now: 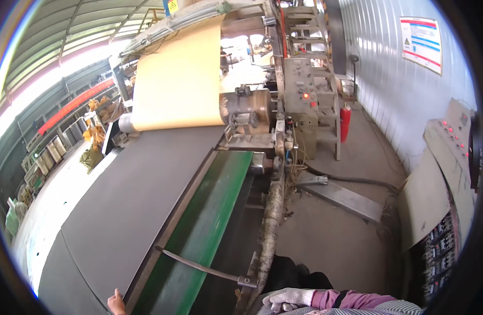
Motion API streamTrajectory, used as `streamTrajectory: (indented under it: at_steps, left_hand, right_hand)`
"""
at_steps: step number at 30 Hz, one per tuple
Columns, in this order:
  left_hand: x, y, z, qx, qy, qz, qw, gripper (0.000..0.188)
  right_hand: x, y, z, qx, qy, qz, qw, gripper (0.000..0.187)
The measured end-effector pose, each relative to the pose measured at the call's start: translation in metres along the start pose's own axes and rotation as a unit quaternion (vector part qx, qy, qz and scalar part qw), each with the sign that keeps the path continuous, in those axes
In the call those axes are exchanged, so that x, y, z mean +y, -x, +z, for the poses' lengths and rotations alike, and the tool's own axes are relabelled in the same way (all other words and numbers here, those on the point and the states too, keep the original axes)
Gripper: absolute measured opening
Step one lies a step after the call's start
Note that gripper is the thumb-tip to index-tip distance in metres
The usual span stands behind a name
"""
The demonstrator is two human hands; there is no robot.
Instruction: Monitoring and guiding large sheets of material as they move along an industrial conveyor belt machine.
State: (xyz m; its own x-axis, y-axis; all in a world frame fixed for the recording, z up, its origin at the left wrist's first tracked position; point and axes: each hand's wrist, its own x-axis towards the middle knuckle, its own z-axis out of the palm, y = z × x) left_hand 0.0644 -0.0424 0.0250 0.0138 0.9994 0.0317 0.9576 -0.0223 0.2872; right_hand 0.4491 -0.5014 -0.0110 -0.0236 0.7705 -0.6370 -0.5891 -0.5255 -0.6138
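Observation:
My left hand (116,303), bare and cut off by the lower edge, stretches its index finger toward the dark grey sheet (141,178), close to the sheet's right edge. Nothing shows in that hand; whether it touches the sheet I cannot tell. The wide sheet runs away from me to a roller, below a hanging yellow-tan sheet (178,79). My right hand (287,298) wears a whitish knit glove and has a purple sleeve. It lies over grey patterned cloth near the metal rail, fingers loosely bent, holding nothing that I can see.
Beside the sheet runs a green belt (210,226), crossed by a curved metal bar (199,265). A worn pipe rail (273,210) borders the machine. Control panels (300,84) with red lamps, a ladder (330,110), a fire extinguisher (345,123) and a metal channel (346,199) stand or lie rightward.

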Motion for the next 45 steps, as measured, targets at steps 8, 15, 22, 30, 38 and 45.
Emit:
streamTrajectory:
  at_steps: [8, 15, 22, 30, 38, 45]
  left_hand:
    - [0.054, -0.013, 0.041, 0.091, -0.027, 0.159, 0.983, 0.049]
    - [0.140, -0.022, 0.055, 0.038, -0.145, 0.225, 0.963, 0.059]
    - [0.166, -0.050, 0.093, 0.141, -0.006, 0.363, 0.921, 0.036]
    - [-0.057, -0.027, 0.021, 0.160, -0.256, -0.012, 0.953, 0.032]
    - [-0.104, -0.001, -0.006, 0.119, -0.092, -0.118, 0.982, 0.063]
    - [-0.014, -0.016, 0.013, 0.064, 0.021, -0.005, 0.998, 0.060]
  right_hand:
    - [-0.007, -0.011, 0.001, 0.009, 0.011, 0.058, 0.998, 0.033]
    - [-0.021, -0.011, 0.027, 0.038, 0.048, 0.082, 0.995, 0.030]
    - [-0.024, -0.011, 0.035, 0.071, 0.024, 0.090, 0.993, 0.026]
    - [-0.020, -0.013, 0.021, 0.067, -0.002, 0.082, 0.994, 0.022]
    - [-0.020, -0.015, 0.022, 0.054, 0.032, 0.087, 0.994, 0.028]
    - [-0.004, -0.022, 0.011, 0.043, -0.017, 0.071, 0.996, 0.028]
